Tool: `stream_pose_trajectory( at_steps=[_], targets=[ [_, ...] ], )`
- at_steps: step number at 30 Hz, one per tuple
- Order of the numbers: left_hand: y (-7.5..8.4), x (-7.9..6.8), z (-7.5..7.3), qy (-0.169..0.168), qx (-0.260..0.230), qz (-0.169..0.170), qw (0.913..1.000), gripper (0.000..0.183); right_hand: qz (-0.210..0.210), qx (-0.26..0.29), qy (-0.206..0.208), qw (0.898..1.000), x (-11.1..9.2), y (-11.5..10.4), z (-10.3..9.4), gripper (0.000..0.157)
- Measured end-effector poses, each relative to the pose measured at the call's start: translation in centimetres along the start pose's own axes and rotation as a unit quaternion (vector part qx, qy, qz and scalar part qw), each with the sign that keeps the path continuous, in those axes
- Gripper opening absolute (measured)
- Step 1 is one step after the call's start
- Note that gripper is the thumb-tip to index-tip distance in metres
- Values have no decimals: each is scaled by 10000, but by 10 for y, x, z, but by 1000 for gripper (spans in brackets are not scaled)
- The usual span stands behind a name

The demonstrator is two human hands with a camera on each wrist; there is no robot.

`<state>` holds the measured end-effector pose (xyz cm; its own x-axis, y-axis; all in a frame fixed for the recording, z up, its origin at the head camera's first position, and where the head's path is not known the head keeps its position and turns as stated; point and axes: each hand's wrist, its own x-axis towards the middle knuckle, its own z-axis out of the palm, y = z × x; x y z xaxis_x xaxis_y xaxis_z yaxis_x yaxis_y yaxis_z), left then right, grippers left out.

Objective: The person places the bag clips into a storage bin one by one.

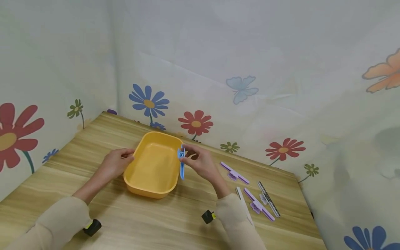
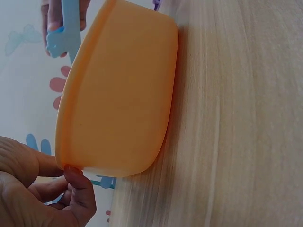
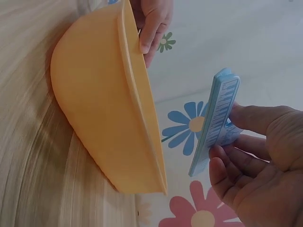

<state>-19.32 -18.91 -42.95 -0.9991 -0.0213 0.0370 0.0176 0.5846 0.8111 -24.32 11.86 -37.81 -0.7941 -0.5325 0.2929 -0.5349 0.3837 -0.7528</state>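
Head view: yellow basin (image 1: 153, 166) at the centre of the frame, slightly left, on a wood-grain table (image 1: 150, 222). Nothing but bare yellow floor visible inside it. Left hand (image 1: 115, 162) at the basin's left edge, thumb and fingers nearly together, pinching the rim. Right hand (image 1: 200, 161) just right of centre, fingers bent, thumb and fingertips pinching a blue clip (image 1: 182, 170). Clip overlaps the basin's right rim in this view.

Right wrist view: clip tilted, right of centre, marked face with rows of small print toward the camera; a gap shows between it and the basin rim. Grip at the clip's middle, thumb above, fingers below.

Left wrist view: basin fills the upper middle, its base on the table; left hand at lower left, pinching the rim. Clip at upper left, partly behind the basin.

Head view, lower right: upper purple clip (image 1: 234, 172), lower purple clip (image 1: 258, 205), black-patterned clip (image 1: 268, 198), all lying apart on the table. White strip (image 1: 244, 205) alongside, partly hidden by the right sleeve (image 1: 232, 211). Backdrop (image 1: 193, 69) printed with flowers and butterflies.
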Motion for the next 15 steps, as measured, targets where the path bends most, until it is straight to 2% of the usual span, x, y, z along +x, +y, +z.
stream_pose_trajectory(
  at_steps=[15],
  targets=[
    [-3,0,0,19,-11,115,9999,43,125,-7,-124,9998,26,-12,31,46]
  ],
)
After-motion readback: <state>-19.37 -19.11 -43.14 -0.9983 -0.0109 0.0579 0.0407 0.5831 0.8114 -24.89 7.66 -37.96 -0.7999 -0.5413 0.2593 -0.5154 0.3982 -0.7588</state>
